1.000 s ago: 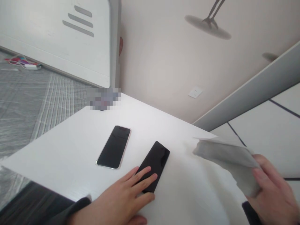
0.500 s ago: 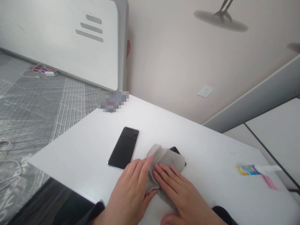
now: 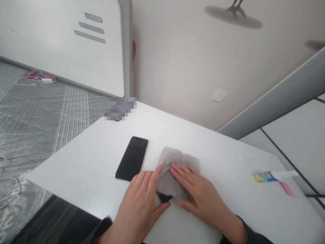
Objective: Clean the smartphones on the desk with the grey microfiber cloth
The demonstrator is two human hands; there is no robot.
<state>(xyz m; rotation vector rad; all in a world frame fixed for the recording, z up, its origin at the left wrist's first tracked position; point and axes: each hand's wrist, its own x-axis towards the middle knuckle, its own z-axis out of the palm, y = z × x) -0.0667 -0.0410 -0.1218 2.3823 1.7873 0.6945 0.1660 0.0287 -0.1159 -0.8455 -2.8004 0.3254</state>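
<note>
A crumpled grey cloth (image 3: 172, 173) lies on the white table (image 3: 218, 162), covering most of a black phone (image 3: 164, 197), and only a dark corner of the phone shows below the cloth. My right hand (image 3: 200, 193) rests flat on top of the cloth. My left hand (image 3: 137, 200) presses against the cloth's left side, with fingertips and thumb touching it. Just left of that hand, a second smartphone (image 3: 132, 159) lies face up, with a dark screen and a pale frame.
A toothpaste tube (image 3: 273, 176) and a pink strip (image 3: 286, 188) lie at the table's right. A pixelated object (image 3: 118, 108) sits at the far corner. A wall socket (image 3: 219, 95) is above the table. Beyond the left edge are a grey patterned floor covering and tangled cables (image 3: 38, 78).
The cloth, lifted in my right hand a second ago, now covers the black phone under both hands. The phone's visible corner has shifted from the cloth's upper right to its lower edge.
</note>
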